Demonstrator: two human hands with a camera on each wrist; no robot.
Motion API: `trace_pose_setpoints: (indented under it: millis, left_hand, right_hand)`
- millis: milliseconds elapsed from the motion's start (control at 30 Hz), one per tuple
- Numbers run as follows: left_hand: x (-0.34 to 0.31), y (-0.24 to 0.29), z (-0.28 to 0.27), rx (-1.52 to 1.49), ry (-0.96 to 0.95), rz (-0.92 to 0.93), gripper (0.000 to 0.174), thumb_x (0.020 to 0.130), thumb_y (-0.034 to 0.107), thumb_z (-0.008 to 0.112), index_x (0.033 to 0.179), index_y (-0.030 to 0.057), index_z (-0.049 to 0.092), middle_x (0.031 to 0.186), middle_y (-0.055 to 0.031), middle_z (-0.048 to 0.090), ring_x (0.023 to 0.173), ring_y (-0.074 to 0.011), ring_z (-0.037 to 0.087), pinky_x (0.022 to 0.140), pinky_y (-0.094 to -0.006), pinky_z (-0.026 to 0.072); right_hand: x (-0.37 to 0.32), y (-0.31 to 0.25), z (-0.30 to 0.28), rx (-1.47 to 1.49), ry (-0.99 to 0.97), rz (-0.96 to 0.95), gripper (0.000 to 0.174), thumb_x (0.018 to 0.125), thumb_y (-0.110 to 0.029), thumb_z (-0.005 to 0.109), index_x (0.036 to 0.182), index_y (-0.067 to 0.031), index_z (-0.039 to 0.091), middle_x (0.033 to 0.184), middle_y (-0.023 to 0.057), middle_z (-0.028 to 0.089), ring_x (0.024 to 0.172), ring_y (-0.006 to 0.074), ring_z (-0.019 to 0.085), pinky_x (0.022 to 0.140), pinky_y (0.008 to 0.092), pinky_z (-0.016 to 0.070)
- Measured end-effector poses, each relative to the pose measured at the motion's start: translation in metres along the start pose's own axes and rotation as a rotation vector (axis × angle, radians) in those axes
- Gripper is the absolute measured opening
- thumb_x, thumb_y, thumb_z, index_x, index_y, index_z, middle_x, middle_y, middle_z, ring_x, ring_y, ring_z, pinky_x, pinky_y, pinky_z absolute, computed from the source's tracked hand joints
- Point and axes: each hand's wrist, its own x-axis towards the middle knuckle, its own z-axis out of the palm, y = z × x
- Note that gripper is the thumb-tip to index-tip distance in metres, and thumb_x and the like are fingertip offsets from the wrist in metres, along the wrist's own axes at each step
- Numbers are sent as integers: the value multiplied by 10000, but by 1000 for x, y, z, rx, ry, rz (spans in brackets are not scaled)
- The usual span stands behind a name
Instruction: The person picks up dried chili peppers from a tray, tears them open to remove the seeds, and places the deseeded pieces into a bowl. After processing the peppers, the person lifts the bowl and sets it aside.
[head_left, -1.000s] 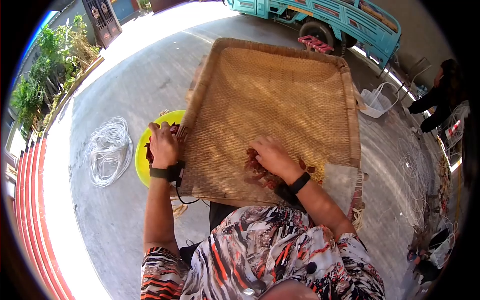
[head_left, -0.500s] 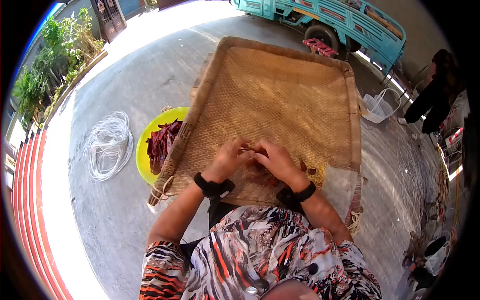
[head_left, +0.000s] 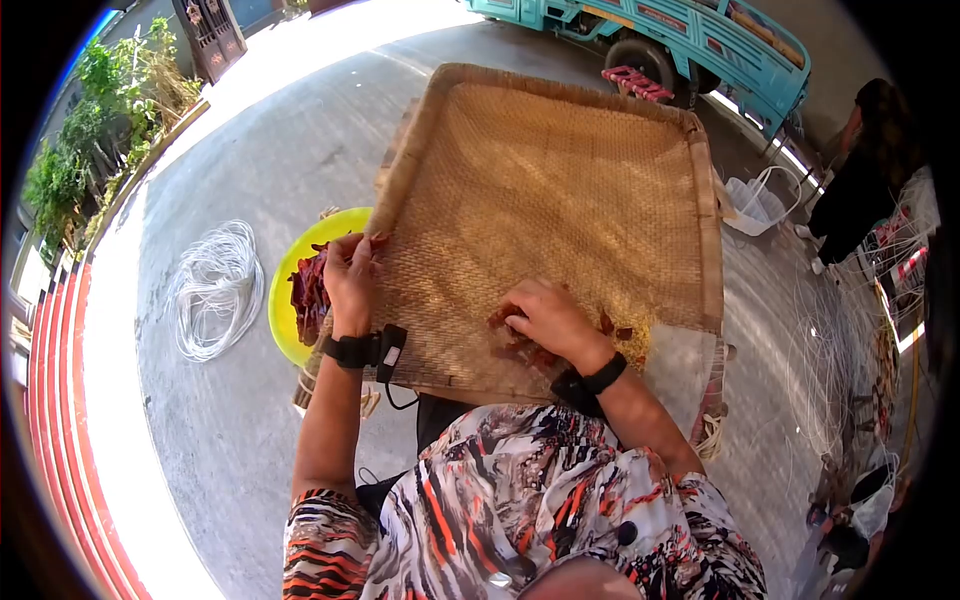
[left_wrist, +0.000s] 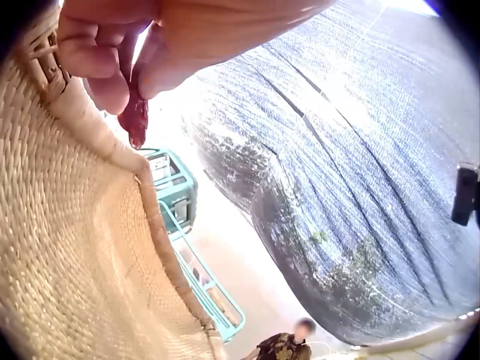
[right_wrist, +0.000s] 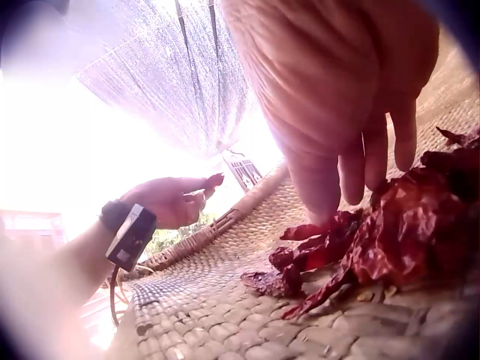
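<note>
Near the left rim of the woven tray [head_left: 560, 190], my left hand [head_left: 350, 290] pinches a dried red pepper [left_wrist: 134, 124] between thumb and fingers. Its stem end is hidden in the grip. Beneath and beside that wrist, a yellow basin [head_left: 282, 325] holds a heap of dark red dried peppers [head_left: 309, 290]. My right hand [head_left: 548, 318] is low over the tray's near part. In the right wrist view, its fingers [right_wrist: 351, 176] reach down, fairly straight, and touch a pile of wrinkled red peppers [right_wrist: 409, 232] lying on the weave.
Yellow seeds [head_left: 636, 345] and a pale sheet [head_left: 680, 370] lie at the tray's near right. A coil of white cord [head_left: 215, 290] is on the ground to the left. Beyond are a turquoise cart [head_left: 700, 50], a white basket [head_left: 755, 205] and another person [head_left: 865, 170].
Half a second ago both hands were together over the near part of the tray. My left hand has since moved left to the rim by the basin, while my right remains by the pile.
</note>
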Motion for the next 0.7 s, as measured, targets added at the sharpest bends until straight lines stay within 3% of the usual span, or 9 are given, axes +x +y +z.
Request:
trace_pose_setpoints:
  millis: [33,100,167,267,333,500,600,667,700]
  left_hand:
    - [-3,17,-4,101,168,-25,410,944,177,658,1255,-46,513,1073,-135,645,732,-123,593,674,-259,500]
    - [3,4,-17,402,382,132,476,927,193,678,1288,-50,483,1096,-147,628,797,-145,600,741,-283,503]
    - [3,-10,-23,530,449,256,496,912,184,691,1294,-55,482,1062,-129,620,911,-179,601,854,-328,493]
    - [-21,4,-4,155,-114,26,456,916,182,689,1273,-36,509,1027,-106,615,872,-164,603,785,-308,509]
    - [-43,27,25,184,-460,-129,337,963,178,639,1235,3,545,1048,-66,615,809,-100,598,685,-231,483]
    - [-71,14,61,101,-837,-113,236,981,207,617,1106,8,587,907,-39,655,671,-80,560,594,-218,460]
    - [-73,25,59,191,-781,-91,197,999,210,590,1042,18,596,871,-31,682,633,-65,527,574,-215,447]
    - [-63,27,50,177,-596,-70,186,1009,209,574,1007,25,592,881,-35,697,621,-54,506,578,-212,444]
    - [-56,28,42,172,-505,-61,185,1014,209,565,989,28,590,885,-37,705,614,-48,495,580,-211,442]
  right_hand:
    - [1,-2,0,-34,-23,10,197,801,-153,708,985,-91,678,1011,98,640,1000,316,590,890,441,475]
    - [2,-2,2,-55,-33,21,193,801,-160,708,982,-98,685,1016,99,643,1006,312,585,909,446,461]
    - [3,1,5,-31,-10,23,187,804,-157,705,981,-100,689,1004,97,652,989,308,590,916,442,454]
    - [6,1,4,16,42,104,203,803,-172,717,982,-82,684,970,94,682,973,315,603,893,443,469]
    - [11,-14,-9,169,32,169,209,816,-174,720,986,-63,670,946,108,695,939,311,626,848,427,493]
    - [14,-33,-22,478,-51,333,211,855,-165,709,1005,-35,638,910,134,702,855,266,668,749,367,528]
    - [7,-25,-25,556,-35,341,207,867,-156,700,1018,-33,630,907,131,698,832,239,671,739,344,528]
    - [3,-16,-36,548,29,400,210,867,-155,697,1022,-30,628,914,121,698,827,229,668,741,344,526]
    - [-2,-2,-35,423,82,393,209,871,-144,687,1039,-34,628,983,121,685,904,266,657,790,378,523]
